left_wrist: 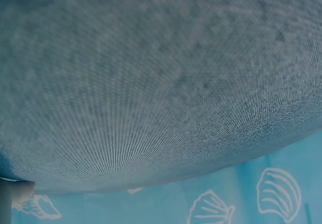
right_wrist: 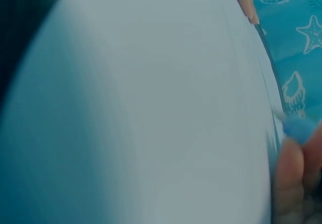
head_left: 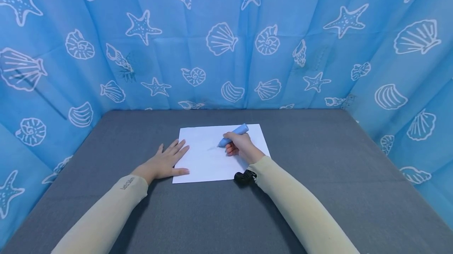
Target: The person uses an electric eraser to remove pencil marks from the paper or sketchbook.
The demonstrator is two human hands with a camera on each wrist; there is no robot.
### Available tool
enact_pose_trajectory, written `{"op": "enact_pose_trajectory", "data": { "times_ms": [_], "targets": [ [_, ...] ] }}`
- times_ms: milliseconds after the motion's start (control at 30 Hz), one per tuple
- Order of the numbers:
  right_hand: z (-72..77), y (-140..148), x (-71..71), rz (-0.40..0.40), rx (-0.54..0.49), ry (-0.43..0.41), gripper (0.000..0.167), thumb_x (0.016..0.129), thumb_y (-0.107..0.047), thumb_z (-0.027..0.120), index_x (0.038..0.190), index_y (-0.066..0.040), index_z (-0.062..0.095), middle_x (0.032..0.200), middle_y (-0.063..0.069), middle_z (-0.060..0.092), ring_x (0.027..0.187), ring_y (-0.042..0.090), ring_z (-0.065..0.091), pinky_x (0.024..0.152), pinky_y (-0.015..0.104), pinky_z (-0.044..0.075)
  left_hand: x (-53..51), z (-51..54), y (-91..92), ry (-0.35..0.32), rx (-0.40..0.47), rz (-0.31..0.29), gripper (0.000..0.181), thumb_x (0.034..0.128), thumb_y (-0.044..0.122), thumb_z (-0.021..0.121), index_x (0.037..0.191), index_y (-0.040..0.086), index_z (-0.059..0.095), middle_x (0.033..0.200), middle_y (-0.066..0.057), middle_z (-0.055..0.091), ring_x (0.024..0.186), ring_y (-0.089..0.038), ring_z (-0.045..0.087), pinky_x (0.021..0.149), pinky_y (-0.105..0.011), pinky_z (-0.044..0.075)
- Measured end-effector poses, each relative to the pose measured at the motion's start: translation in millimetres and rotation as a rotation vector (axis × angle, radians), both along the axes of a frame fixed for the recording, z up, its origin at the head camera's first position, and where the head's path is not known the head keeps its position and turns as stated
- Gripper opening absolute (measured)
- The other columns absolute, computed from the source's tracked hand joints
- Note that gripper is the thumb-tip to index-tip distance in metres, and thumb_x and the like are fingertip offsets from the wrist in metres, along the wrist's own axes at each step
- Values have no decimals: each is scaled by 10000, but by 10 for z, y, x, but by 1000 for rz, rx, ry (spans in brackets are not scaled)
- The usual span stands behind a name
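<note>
A white sheet of paper [head_left: 201, 167] lies on the grey tabletop. My left hand [head_left: 164, 162] rests with spread fingers over its left edge; in the left wrist view only a bit of a finger [left_wrist: 20, 191] shows at the lower left. Over the right half of the sheet, my right hand [head_left: 242, 146] pinches a thick blue pen [head_left: 240, 129], tilted with its thin tip down at the paper. Faint marks [head_left: 212, 148] lie just left of the tip. The right wrist view catches the blurred pen [right_wrist: 298, 128] and fingertips [right_wrist: 290, 166] at its right edge.
The grey cloth-like tabletop [head_left: 205, 218] spreads around the sheet. A blue curtain [head_left: 198, 53] with white shells and starfish hangs behind and at both sides. A small black device [head_left: 244, 177] sits at the right wrist, over the paper's lower right edge.
</note>
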State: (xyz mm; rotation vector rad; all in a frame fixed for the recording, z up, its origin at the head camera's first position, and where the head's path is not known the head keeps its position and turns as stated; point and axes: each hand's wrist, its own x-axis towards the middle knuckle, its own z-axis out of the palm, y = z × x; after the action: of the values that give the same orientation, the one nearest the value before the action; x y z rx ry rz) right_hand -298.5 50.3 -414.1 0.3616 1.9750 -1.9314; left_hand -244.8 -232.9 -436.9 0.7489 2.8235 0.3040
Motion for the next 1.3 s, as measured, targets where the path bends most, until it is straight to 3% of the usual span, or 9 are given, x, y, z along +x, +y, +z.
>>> {"op": "enact_pose_trajectory", "data": {
  "times_ms": [100, 233, 433, 633, 800, 1000, 1167, 1300],
  "targets": [
    [4, -1, 5, 6, 0, 2, 245, 904, -204, 654, 766, -3, 630, 556, 34, 547, 441, 97, 524, 480, 249, 516, 9, 10, 4, -2, -5, 5, 960, 882, 714, 459, 1559, 93, 182, 1622, -140, 58, 1474, -360, -1, 1077, -680, -43],
    [23, -5, 21, -56, -31, 15, 237, 903, -188, 649, 778, 10, 620, 554, 37, 547, 428, 92, 521, 463, 251, 515, 24, 50, 22, -3, -5, 3, 955, 882, 697, 484, 1556, 86, 194, 1619, -153, 71, 1471, -374, 14, 1073, -690, -30],
    [18, -10, 16, 9, 10, 1, 236, 911, -204, 654, 813, 10, 636, 562, 35, 545, 447, 95, 519, 481, 243, 512, 5, 27, 18, 0, -31, 6, 957, 882, 707, 468, 1562, 102, 172, 1624, -134, 51, 1475, -357, -1, 1082, -676, -34],
    [20, 0, 13, -34, -6, 3, 241, 909, -205, 653, 803, 10, 626, 564, 38, 547, 438, 93, 520, 472, 248, 514, 13, 46, 24, 6, -17, -3, 954, 883, 700, 476, 1555, 83, 195, 1618, -155, 73, 1469, -381, 20, 1072, -693, -25],
    [13, 11, -4, 28, 6, -19, 234, 911, -210, 657, 811, 1, 634, 574, 33, 547, 454, 98, 518, 485, 243, 512, 10, 38, 18, -2, -30, -1, 962, 882, 711, 464, 1560, 92, 178, 1621, -147, 58, 1472, -372, 8, 1075, -687, -29],
    [15, -4, -1, -43, -30, -3, 231, 905, -191, 655, 794, 8, 615, 562, 35, 541, 435, 87, 511, 463, 243, 511, -7, -1, 2, 3, -20, 2, 963, 877, 715, 466, 1562, 103, 176, 1623, -136, 55, 1474, -360, 3, 1077, -683, -36],
    [17, 5, -10, 16, 1, -20, 232, 906, -200, 658, 802, 6, 631, 563, 33, 542, 442, 91, 510, 477, 240, 511, -8, 6, 3, 1, -23, 6, 950, 883, 699, 480, 1562, 107, 180, 1624, -129, 55, 1475, -355, -2, 1077, -683, -38],
    [15, 10, -5, -24, -15, -11, 229, 908, -195, 654, 797, 3, 626, 568, 38, 549, 442, 92, 521, 476, 244, 517, 3, 25, 16, 3, -27, 3, 959, 878, 707, 477, 1558, 95, 190, 1621, -146, 66, 1472, -372, 9, 1073, -692, -27]
  ]
}}
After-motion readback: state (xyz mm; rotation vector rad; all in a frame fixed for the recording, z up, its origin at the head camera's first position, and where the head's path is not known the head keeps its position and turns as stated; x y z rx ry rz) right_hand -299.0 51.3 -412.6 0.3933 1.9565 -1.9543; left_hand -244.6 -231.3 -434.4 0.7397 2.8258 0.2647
